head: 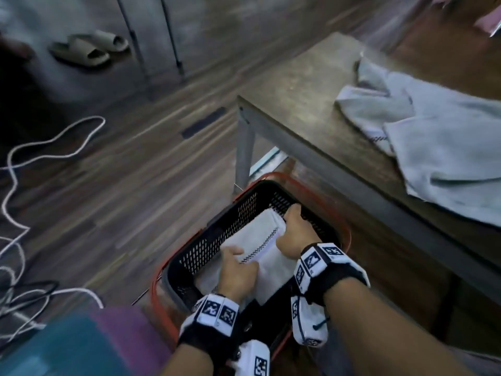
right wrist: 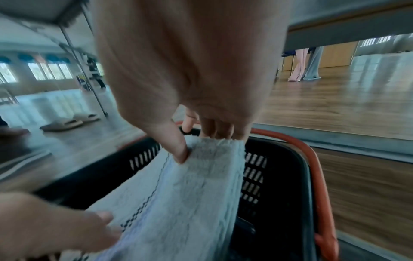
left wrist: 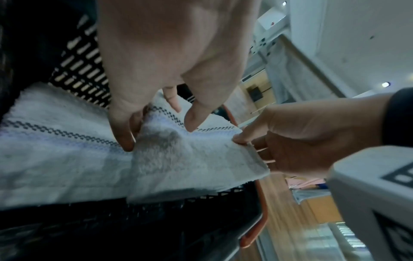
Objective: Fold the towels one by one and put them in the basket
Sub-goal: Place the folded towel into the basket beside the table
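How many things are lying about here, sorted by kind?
Folded towel held in both hands: 1
Unfolded towels on the table: 2
Baskets: 1
Slippers: 2
Tables: 1
Total: 7

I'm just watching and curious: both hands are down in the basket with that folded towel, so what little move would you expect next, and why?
Probably letting go. The folded towel already sits inside the black basket, while the left hand and right hand each pinch an end. Releasing it and lifting both hands out would free them for the unfolded towels waiting on the table.
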